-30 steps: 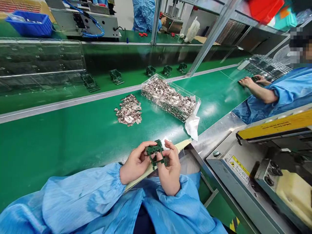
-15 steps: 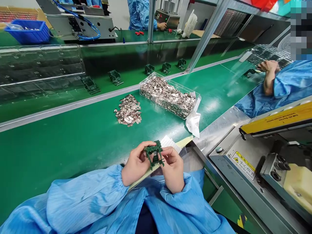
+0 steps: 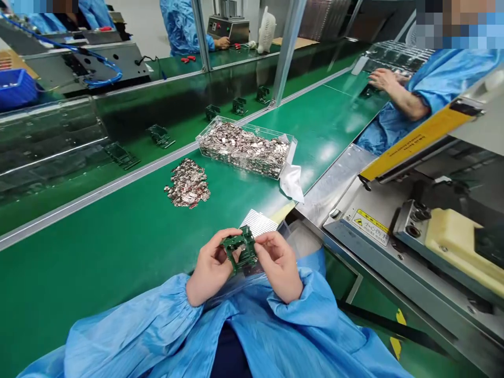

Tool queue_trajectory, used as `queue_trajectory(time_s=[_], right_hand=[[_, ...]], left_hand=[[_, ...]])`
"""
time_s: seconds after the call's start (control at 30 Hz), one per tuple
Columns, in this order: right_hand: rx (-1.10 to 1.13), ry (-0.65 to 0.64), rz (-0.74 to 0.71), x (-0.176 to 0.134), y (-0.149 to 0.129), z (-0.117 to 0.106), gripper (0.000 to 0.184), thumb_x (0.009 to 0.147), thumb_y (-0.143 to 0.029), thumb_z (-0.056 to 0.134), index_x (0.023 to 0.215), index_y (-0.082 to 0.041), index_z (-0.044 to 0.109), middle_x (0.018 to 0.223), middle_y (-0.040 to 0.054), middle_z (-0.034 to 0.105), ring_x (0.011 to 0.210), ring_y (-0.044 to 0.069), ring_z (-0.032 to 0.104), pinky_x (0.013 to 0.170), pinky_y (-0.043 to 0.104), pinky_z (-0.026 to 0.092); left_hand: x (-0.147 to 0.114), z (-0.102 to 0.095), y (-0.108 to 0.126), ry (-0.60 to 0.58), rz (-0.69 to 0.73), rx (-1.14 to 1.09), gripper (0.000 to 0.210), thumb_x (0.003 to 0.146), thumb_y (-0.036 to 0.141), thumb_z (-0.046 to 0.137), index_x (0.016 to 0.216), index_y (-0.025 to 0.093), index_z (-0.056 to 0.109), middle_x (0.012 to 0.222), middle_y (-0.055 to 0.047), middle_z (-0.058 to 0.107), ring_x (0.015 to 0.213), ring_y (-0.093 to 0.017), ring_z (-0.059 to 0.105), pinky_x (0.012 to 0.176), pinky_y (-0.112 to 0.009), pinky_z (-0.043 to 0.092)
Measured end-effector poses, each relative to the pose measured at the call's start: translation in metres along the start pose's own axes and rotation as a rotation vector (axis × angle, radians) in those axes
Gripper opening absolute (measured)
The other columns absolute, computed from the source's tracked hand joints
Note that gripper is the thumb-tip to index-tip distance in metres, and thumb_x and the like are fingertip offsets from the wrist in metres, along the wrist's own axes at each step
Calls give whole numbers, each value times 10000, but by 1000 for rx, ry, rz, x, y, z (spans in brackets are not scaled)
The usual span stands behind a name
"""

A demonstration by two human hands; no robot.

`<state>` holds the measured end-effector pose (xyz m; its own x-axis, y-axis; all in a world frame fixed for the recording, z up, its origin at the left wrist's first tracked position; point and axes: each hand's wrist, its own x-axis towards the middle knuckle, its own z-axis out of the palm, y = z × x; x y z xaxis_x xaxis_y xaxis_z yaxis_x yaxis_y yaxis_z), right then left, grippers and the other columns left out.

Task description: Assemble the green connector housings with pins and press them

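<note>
A small dark-green plastic frame (image 3: 241,248) with an open middle is held up in front of my body. My left hand (image 3: 208,270) grips its left side between thumb and fingers. On the right side, the thumb and forefinger of my right hand (image 3: 281,268) pinch the frame's edge; whether a small piece sits between those fingertips is hidden. Beyond my hands lies a loose heap of small silvery metal pieces (image 3: 188,184). A clear plastic tray (image 3: 290,155), full of similar pieces, stands behind it to the right.
A white perforated-looking sheet (image 3: 258,223) lies just past my hands. White crumpled film (image 3: 292,184) hangs by the tray. More green frames (image 3: 160,136) line the back ledge. At right stands a machine with a yellow bar (image 3: 413,142); a co-worker's hands (image 3: 384,79) are beyond it.
My view has swung to the right, so the bench items sit further left. The frame has turned a little in my hands, and my right fingers have shifted up along its right edge.
</note>
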<state>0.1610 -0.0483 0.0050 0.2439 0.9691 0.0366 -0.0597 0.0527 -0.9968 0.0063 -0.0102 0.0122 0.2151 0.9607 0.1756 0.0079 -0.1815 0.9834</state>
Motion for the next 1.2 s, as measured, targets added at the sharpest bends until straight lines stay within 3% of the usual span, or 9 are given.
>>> queue_trajectory(time_s=[0.07, 0.17, 0.23, 0.33, 0.47, 0.77, 0.9, 1.03, 1.2], right_hand=[[-41, 96, -12, -3, 7, -23, 170, 862, -368, 635, 927, -212, 624, 840, 28, 661, 718, 159, 606, 671, 280, 510], [-88, 176, 99, -7, 25, -49, 346, 837, -538, 640, 864, -193, 654, 768, 40, 664, 663, 161, 597, 632, 285, 514], [-81, 105, 171, -5, 37, -53, 448, 796, -620, 642, 823, -174, 682, 701, 52, 671, 615, 167, 596, 582, 287, 510], [-47, 41, 173, 3, 50, -41, 494, 763, -662, 645, 795, -171, 686, 664, 45, 673, 589, 166, 600, 565, 287, 510], [-16, 62, 123, 12, 55, -22, 468, 786, -630, 643, 637, -189, 593, 555, -6, 590, 530, 140, 548, 526, 260, 475], [-80, 87, 22, -9, 68, -18, 443, 902, -540, 527, 640, -197, 624, 591, 20, 604, 576, 163, 563, 562, 279, 464], [-185, -2, -20, -6, 75, -25, 458, 901, -529, 513, 600, -208, 641, 605, 25, 607, 608, 175, 570, 603, 297, 452], [-289, -152, 40, -1, 81, -39, 356, 879, -407, 574, 601, -214, 682, 533, -2, 627, 466, 152, 560, 482, 261, 411], [-402, -159, 103, 2, 67, -59, 202, 776, -322, 711, 601, -221, 712, 455, -19, 605, 400, 155, 540, 415, 249, 382]], left_hand=[[4, -1, 1, 35, 8, -5, 266, 751, 219, 711, 1008, 178, 653, 873, -26, 693, 728, -123, 638, 656, -201, 538], [18, 1, -2, 84, 28, -4, 334, 709, 249, 763, 1009, 172, 639, 907, -34, 689, 773, -140, 649, 708, -231, 556], [32, 10, -7, 74, 53, -7, 353, 709, 268, 766, 1019, 168, 631, 937, -42, 686, 814, -148, 650, 751, -248, 556], [53, 31, -18, 23, 73, -34, 372, 738, 322, 737, 1049, 158, 617, 941, -53, 681, 820, -148, 644, 748, -254, 551], [64, 48, -31, 3, 14, -80, 436, 725, 381, 746, 1065, 152, 596, 942, -59, 676, 848, -160, 651, 795, -282, 549], [58, 42, -35, -3, -35, -75, 442, 733, 367, 752, 1083, 160, 577, 991, -63, 680, 901, -169, 662, 851, -301, 556], [59, 44, -36, 28, -49, -110, 447, 721, 340, 765, 1085, 161, 577, 986, -55, 681, 888, -160, 663, 843, -286, 559], [59, 43, -36, 52, -31, -123, 428, 741, 357, 754, 1080, 161, 581, 981, -53, 672, 889, -149, 657, 846, -269, 555], [54, 42, -31, 52, -4, -149, 441, 760, 391, 741, 1106, 182, 566, 1012, -55, 642, 901, -163, 649, 832, -294, 571]])
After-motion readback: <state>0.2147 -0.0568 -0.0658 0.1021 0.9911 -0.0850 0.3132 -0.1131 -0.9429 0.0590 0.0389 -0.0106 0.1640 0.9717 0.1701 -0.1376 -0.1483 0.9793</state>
